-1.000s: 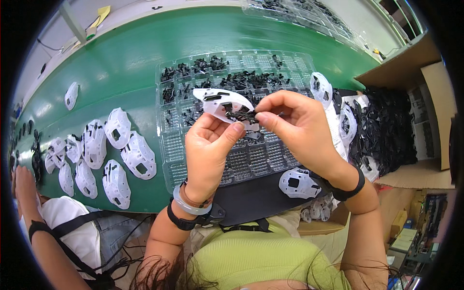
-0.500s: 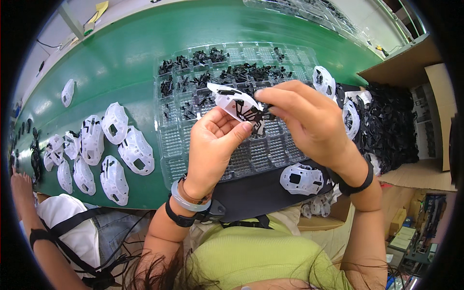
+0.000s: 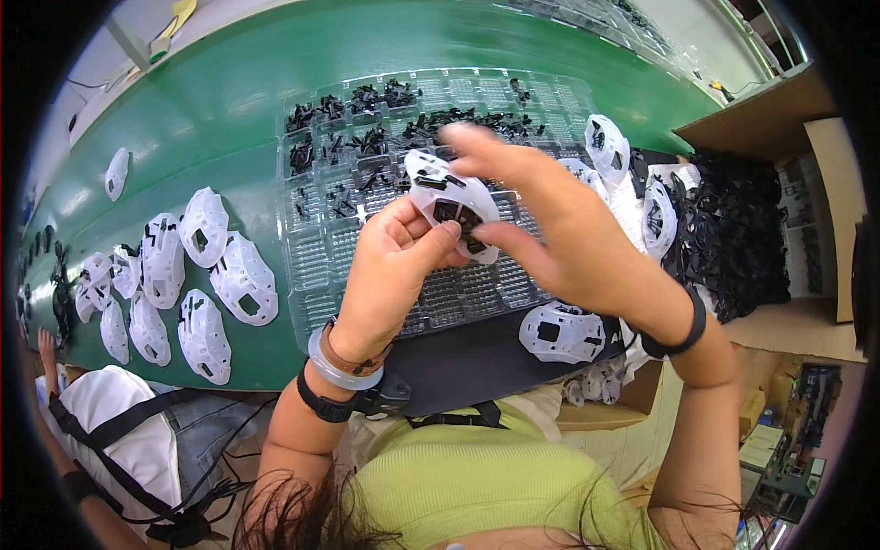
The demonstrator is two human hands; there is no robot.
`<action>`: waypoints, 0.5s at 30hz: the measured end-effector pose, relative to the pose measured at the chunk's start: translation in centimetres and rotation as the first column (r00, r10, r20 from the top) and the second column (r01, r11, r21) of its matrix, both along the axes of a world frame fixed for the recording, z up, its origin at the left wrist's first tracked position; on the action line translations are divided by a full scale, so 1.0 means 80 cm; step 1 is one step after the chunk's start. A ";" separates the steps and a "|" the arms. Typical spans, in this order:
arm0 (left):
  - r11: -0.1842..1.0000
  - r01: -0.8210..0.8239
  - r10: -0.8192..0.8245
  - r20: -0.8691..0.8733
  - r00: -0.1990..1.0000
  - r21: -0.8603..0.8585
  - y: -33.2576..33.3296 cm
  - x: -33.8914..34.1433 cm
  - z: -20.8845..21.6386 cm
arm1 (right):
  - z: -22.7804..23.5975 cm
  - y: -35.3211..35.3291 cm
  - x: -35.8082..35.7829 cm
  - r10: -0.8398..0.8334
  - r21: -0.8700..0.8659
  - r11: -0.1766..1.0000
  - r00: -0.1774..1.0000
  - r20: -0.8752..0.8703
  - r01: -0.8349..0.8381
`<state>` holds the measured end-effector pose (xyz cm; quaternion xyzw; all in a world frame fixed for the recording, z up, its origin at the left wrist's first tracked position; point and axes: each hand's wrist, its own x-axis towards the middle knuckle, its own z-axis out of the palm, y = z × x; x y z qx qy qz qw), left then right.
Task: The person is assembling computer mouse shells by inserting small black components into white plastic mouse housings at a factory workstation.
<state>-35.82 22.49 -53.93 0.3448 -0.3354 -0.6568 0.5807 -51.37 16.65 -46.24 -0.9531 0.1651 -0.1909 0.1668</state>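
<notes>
1. Black mat [image 3: 458,371], at the near edge of the green table [image 3: 229,137]: a scrap of white lettering [image 3: 616,337], between a white shell [image 3: 566,345] and a black wristband [image 3: 680,345]. It is too small and incomplete to read as a word.
2. Elsewhere: no legible text, labels, numbers or signs.

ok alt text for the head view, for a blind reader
A person's left hand holds a curved white plastic shell, the right hand spread at its edge, over a clear plastic compartment tray of small black parts. More white shells lie at left on a green tabletop; at right, a brown cardboard box holds black pieces.
</notes>
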 end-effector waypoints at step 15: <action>0.985 -0.154 0.144 -0.110 0.983 -0.082 0.007 -0.008 -0.007 | -0.039 0.033 0.018 -0.373 0.474 0.814 0.928 -0.014 0.335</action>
